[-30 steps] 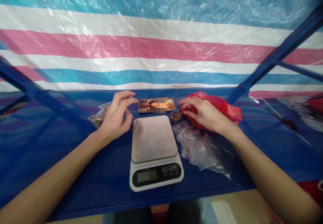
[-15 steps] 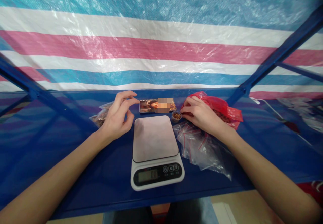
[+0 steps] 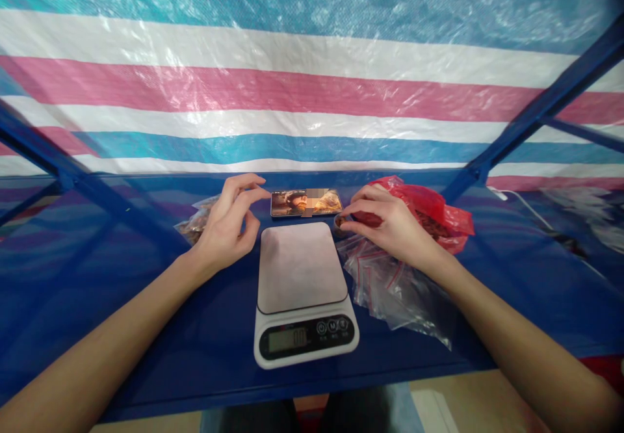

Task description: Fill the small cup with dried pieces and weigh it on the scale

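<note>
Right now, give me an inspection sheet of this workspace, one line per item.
Surface: blue shelf, glossy, framed by blue bars.
Job's things: small cup beside the digital scale, its platform bare; red bag behind the cup.
Clutter: clear zip bags right of the scale; filled clear bag on the left; phone behind the scale.
Hands: right hand closes its fingers on the small cup; left hand raised, fingers curled, holding nothing.
Cables: white cable at far right.
Surroundings: striped tarp behind the shelf.
</note>
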A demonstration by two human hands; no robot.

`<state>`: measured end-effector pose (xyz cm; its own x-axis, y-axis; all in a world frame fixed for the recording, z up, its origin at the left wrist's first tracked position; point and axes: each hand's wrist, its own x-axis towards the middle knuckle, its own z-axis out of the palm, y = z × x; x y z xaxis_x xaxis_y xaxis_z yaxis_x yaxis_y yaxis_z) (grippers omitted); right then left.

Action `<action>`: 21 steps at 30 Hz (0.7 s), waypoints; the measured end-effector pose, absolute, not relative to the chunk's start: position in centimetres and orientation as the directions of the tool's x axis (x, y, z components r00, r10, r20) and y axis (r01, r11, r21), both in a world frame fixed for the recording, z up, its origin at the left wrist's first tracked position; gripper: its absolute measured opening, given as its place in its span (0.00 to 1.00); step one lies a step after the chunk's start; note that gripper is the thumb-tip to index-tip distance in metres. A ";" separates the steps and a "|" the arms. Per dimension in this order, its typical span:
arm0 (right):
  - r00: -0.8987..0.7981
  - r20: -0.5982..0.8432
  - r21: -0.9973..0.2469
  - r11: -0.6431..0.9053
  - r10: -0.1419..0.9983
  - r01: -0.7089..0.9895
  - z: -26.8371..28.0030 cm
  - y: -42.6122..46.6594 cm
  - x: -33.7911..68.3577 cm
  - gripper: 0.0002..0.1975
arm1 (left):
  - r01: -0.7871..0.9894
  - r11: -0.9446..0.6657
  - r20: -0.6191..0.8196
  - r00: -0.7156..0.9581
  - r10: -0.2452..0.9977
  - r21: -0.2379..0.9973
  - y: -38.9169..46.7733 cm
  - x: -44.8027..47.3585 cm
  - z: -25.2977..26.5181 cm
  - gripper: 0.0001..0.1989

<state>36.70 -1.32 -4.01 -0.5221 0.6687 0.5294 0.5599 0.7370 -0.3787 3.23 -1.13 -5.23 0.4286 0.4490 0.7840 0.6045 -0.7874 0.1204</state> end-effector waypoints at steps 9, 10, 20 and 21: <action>-0.529 0.515 -0.370 0.732 0.674 0.572 -3.9 -1.0 37.1 0.04 | 0.604 -0.789 0.791 0.426 0.439 0.112 -1.0 3.1 -5.5 0.25; -0.522 0.522 -0.372 0.731 0.674 0.572 -3.9 -1.0 37.1 0.03 | 0.605 -0.788 0.792 0.425 0.439 0.112 -1.0 3.1 -5.5 0.25; -0.372 0.578 -0.357 0.636 0.726 0.684 -1.8 -0.8 38.9 0.04 | 0.605 -0.788 0.791 0.426 0.439 0.112 -1.1 3.2 -5.4 0.25; -0.328 0.562 -0.370 0.586 0.759 0.721 -1.4 -0.8 39.8 0.05 | 0.604 -0.789 0.792 0.425 0.438 0.112 -1.1 3.2 -5.4 0.25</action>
